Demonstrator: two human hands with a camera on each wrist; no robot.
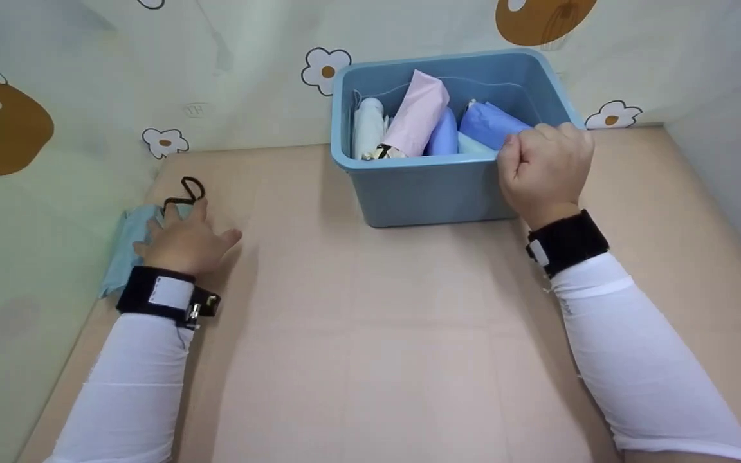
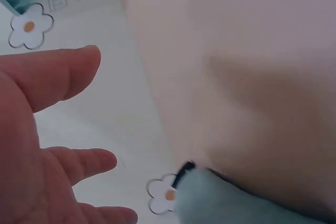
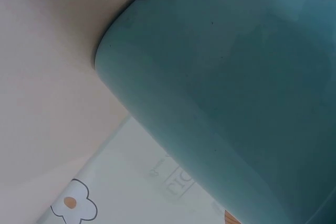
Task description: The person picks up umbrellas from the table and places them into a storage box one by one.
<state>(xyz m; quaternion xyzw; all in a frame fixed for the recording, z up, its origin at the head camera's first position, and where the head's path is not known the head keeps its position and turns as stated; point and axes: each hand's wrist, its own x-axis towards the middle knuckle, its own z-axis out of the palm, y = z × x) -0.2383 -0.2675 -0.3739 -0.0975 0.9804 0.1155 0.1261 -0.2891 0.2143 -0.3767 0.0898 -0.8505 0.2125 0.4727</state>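
Note:
My left hand (image 1: 184, 241), fingers spread, reaches over a light teal folded umbrella (image 1: 123, 247) by the left wall. A black wrist loop (image 1: 193, 188) sticks out beyond the fingertips. The left wrist view shows the fingers spread apart, and the umbrella's rounded teal end (image 2: 226, 203) lies apart from them. At the front right corner of a blue plastic bin (image 1: 435, 196), my right hand (image 1: 550, 167) grips the rim with curled fingers. The right wrist view is mostly filled by the bin's outer wall (image 3: 210, 87); the right fingers are out of that view.
Inside the bin stand several folded umbrellas: a pink one (image 1: 417, 116), a whitish one (image 1: 369, 125), a blue one (image 1: 493, 123) and others partly hidden. A flower-printed sheet (image 1: 248, 83) covers the wall behind. The tabletop (image 1: 370, 347) is pale pinkish beige.

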